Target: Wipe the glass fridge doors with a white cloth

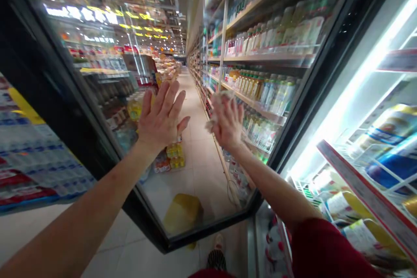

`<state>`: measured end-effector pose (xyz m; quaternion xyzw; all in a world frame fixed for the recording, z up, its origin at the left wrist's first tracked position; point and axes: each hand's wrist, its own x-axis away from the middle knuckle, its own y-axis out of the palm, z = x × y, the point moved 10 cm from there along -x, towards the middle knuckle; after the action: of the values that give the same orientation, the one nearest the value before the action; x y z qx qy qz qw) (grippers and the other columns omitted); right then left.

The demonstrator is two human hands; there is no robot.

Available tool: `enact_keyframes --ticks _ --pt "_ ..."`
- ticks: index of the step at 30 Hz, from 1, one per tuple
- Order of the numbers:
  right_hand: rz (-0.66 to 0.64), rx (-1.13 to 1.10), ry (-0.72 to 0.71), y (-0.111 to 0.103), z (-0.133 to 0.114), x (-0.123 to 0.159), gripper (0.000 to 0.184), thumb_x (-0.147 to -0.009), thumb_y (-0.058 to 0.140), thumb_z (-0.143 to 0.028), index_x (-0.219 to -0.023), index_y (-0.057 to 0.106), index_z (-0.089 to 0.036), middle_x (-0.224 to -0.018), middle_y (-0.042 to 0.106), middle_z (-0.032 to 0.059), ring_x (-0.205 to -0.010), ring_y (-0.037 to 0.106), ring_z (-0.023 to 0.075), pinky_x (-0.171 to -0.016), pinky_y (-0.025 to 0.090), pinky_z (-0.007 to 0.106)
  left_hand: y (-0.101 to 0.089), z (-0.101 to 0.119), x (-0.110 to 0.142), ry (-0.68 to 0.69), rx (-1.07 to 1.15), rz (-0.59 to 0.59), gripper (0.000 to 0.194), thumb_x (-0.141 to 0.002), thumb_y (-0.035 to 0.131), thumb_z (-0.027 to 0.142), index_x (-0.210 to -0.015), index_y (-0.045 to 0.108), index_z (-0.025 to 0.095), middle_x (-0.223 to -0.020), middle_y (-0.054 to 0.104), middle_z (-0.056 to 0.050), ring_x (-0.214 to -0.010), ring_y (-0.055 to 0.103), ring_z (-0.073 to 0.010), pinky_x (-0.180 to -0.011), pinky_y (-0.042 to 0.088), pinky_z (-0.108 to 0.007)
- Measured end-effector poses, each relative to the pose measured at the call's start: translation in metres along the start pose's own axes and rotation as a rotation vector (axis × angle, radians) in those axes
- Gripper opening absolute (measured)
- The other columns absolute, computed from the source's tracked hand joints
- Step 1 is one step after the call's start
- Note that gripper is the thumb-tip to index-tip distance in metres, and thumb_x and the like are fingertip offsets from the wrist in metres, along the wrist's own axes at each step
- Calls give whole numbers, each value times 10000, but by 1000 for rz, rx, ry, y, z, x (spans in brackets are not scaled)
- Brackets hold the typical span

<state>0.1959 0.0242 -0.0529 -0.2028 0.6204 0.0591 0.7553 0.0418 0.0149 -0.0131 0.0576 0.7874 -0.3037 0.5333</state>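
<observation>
Two bare arms reach toward a glass door, a cloth under the right hand

Head view: nearest the camera are the left forearm (107, 191) and, on the other side, a red sleeve (322, 247), from which the right forearm (276, 186) emerges. Both arms stretch forward and angle inward toward the middle of a black-framed glass door (166, 242), which stands open.

The left hand (159, 115) is spread, its back to the camera, the fingers pointing up and slightly apart, the thumb out to the right. Its palm faces the pane; whether it touches cannot be told.

The right hand (228, 124) lies over a pale, crumpled cloth (224, 95), fingers extended upward and a little blurred. The cloth is between this hand and the glass, showing past the fingertips and on the left side. Whether the fingers also pinch it cannot be told.

Bottles on shelves (270, 87) appear in the pane behind the right hand. To the far right is a lit cooler with cans (368, 234). A shoe (219, 242) shows below the door's lower edge.
</observation>
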Motion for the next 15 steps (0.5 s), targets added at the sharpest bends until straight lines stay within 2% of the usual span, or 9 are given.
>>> enact_keyframes --ticks 1,3,5,8,9,10,11,12,15 --pt "-71 -9 -75 12 -26 15 470 -864 369 -370 -1321 405 -270 -1415 389 41 -1398 151 227 -1122 154 492 0 -1 1 -13 13 6 694 -851 460 452 -1428 105 301 -1487 160 -1 -1375 129 -234 -1149 17 -488" --pt "-107 3 -79 17 -29 42 442 -845 405 -381 -1272 468 -289 -1366 458 38 -1383 207 230 -1126 141 493 0 -2 2 -49 36 25 662 -862 448 439 -1426 133 294 -1480 196 -29 -1372 131 -245 -1141 9 -510" --pt "-51 47 71 2 26 57 445 -844 379 -370 -1263 482 -259 -1343 480 69 -1363 262 240 -1112 158 520 0 -1 3 -74 40 43 646 -869 440 425 -1426 144 284 -1476 211 -43 -1371 125 -254 -1136 6 -525" --pt "150 130 513 -42 156 56 528 -848 309 -329 -1346 366 -162 -1406 385 145 -1356 267 275 -1062 195 590 1 3 4 -68 -16 46 657 -870 445 397 -1430 124 271 -1479 191 -50 -1373 122 -252 -1135 26 -524" --pt "268 132 670 -58 188 55 542 -856 280 -313 -1364 330 -132 -1420 353 171 -1353 269 277 -1048 215 591 1 4 4 -59 -38 47 663 -870 449 387 -1431 117 265 -1479 183 -52 -1374 121 -250 -1135 35 -522" --pt "335 108 716 -65 200 46 545 -863 267 -317 -1363 329 -109 -1419 347 192 -1352 269 270 -1054 224 569 0 5 4 -49 -57 54 666 -869 451 378 -1432 115 260 -1479 181 -54 -1374 124 -247 -1136 42 -519" --pt "376 80 707 -67 196 35 546 -870 261 -326 -1363 329 -101 -1420 343 198 -1356 258 261 -1061 224 550 0 6 4 -42 -71 62 666 -869 453 371 -1432 117 255 -1478 182 -55 -1374 129 -244 -1137 49 -515" --pt "378 47 625 -63 175 21 543 -876 266 -344 -1359 337 -107 -1420 346 193 -1363 245 252 -1071 219 531 -1 6 4 -36 -79 74 665 -868 455 368 -1431 121 254 -1476 186 -54 -1373 137 -242 -1137 54 -512" --pt "188 -10 204 -24 57 -2 511 -883 297 -342 -1373 316 -197 -1418 371 105 -1387 185 235 -1082 202 535 -3 6 4 -23 -98 98 673 -864 463 369 -1430 115 263 -1474 193 -42 -1373 148 -229 -1139 59 -500"
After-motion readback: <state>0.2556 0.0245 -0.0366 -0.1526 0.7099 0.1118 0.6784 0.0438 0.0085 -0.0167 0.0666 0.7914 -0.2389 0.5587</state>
